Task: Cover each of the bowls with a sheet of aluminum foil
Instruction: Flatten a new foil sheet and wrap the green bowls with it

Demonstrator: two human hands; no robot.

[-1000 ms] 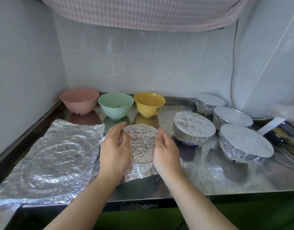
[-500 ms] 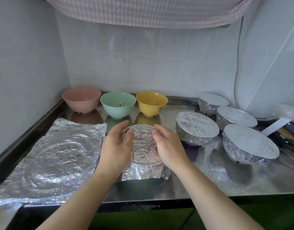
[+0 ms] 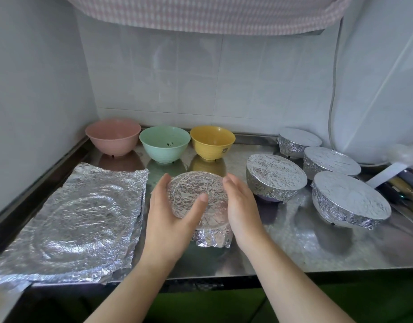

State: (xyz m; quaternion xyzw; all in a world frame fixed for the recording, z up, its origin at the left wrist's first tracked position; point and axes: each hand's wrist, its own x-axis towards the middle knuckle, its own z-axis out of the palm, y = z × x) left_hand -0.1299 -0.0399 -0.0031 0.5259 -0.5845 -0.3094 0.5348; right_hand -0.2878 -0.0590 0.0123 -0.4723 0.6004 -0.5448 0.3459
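Note:
A foil-wrapped bowl [image 3: 196, 194] sits at the counter's front middle. My left hand [image 3: 170, 215] cups its left side with the thumb lying across the foil top. My right hand [image 3: 241, 206] presses flat against its right side. Loose foil hangs at the bowl's front. Three bare bowls stand along the back: pink [image 3: 112, 140], green [image 3: 164, 143] and yellow [image 3: 212, 141]. Several foil-covered bowls stand to the right, the nearest [image 3: 275, 176] beside my right hand. A stack of crinkled foil sheets [image 3: 75, 220] lies flat on the left.
The steel counter [image 3: 294, 241] meets a tiled wall at the back and left. At the far right lie dark utensils and a white handle [image 3: 387, 176]. A cable [image 3: 332, 108] hangs down the right wall. A checked cloth [image 3: 200, 12] hangs overhead.
Both hands have shifted around the wrapped bowl: my left thumb has come over the foil top, and my right hand has slid to the bowl's right side. The camera moved slightly.

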